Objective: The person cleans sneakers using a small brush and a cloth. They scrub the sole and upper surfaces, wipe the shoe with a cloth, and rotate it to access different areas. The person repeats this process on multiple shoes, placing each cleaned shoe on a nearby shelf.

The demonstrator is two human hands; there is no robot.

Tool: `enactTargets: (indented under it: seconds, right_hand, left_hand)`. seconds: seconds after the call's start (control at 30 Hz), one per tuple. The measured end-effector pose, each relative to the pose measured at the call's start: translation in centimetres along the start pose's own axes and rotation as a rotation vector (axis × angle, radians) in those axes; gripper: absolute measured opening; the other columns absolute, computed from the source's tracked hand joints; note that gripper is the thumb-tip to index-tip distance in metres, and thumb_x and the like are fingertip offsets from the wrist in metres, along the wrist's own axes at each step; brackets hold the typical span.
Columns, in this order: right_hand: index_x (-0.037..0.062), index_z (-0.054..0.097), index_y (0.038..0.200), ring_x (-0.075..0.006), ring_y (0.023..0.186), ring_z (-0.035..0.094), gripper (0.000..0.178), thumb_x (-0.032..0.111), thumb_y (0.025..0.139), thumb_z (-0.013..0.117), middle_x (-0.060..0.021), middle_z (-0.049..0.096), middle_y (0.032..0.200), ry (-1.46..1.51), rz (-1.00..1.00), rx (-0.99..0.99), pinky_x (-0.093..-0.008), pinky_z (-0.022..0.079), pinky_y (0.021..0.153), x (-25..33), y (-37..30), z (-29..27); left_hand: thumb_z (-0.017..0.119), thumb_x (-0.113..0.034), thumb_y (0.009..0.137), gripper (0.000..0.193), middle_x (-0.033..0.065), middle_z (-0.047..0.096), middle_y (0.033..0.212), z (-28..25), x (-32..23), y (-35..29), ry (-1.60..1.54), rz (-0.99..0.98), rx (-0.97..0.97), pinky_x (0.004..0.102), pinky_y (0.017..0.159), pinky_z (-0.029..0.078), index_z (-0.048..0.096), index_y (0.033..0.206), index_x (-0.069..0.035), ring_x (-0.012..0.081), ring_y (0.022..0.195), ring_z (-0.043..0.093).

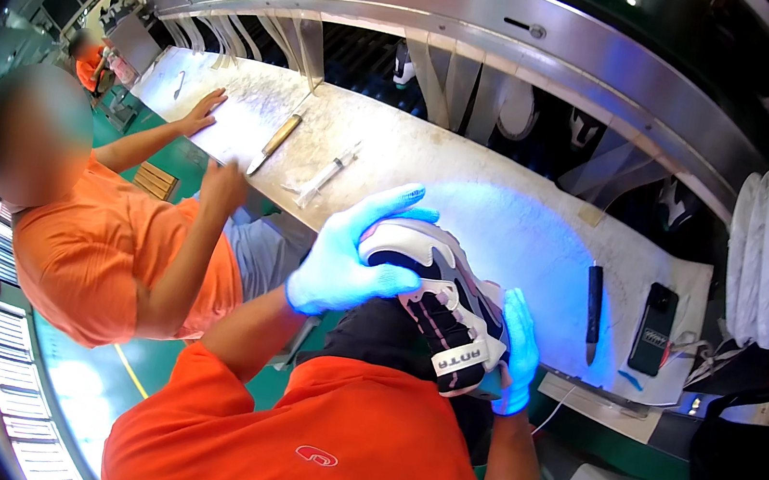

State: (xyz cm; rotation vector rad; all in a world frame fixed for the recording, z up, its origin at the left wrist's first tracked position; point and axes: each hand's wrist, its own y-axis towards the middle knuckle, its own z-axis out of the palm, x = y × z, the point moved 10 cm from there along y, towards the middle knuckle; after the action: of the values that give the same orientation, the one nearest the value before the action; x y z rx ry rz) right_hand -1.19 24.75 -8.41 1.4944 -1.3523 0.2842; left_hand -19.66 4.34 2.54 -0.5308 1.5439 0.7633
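Note:
A white, black and grey sneaker (450, 292) is held up in front of my body at the near edge of the bench, tilted with its toe away from me and its tongue towards me. My left hand (343, 259), in a light blue glove, wraps round the toe with the thumb across the upper. Along the shoe's right side presses my right hand (518, 350), gloved alike; some of its fingers are hidden behind the shoe. Bluish light falls on the bench (495, 211) beyond it.
A dark pen-like tool (594, 311) and a phone (653, 329) lie at right. Farther left are a syringe (327, 174) and a wooden-handled brush or knife (276, 141). A co-worker in orange (120, 254) sits at left. Behind the bench, more shoes (518, 112) show through plastic strips.

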Motion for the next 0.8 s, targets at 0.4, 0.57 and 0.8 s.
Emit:
enactTargets:
  seconds: [0.4,0.57,0.8]
  right_hand:
    - [0.0021,0.061,0.156,-0.0544,0.151,0.052,0.074,0.058,0.107,0.063,-0.0278,0.061,0.158,0.050,-0.049,0.019,-0.0620,0.045,0.123,0.8,0.0,0.5]
    - [0.0001,0.064,0.152,-0.0538,0.153,0.050,0.074,0.057,0.105,0.067,-0.0287,0.061,0.157,0.115,-0.013,0.068,-0.0598,0.044,0.124,0.7,0.7,0.3]
    - [0.0049,0.061,0.156,-0.0546,0.156,0.045,0.076,0.049,0.097,0.079,-0.0235,0.057,0.164,0.027,-0.048,0.185,-0.0600,0.042,0.126,1.5,1.4,1.2]
  left_hand:
    - [0.092,-0.029,0.087,0.059,0.0203,0.080,0.130,-1.2,-1.4,-0.5,0.549,0.044,0.167,0.0395,0.100,0.062,0.076,0.137,-0.001,0.0293,0.114,0.081]
    - [0.094,-0.029,0.086,0.056,0.0203,0.080,0.129,-0.6,-2.4,-1.2,0.626,0.182,0.164,0.0388,0.098,0.063,0.078,0.132,-0.001,0.0342,0.111,0.082]
    - [0.095,-0.020,0.082,0.079,0.0192,0.080,0.127,0.7,-0.1,-0.3,0.698,-0.312,0.533,0.0338,0.089,0.065,0.066,0.153,-0.004,0.0262,0.098,0.083]
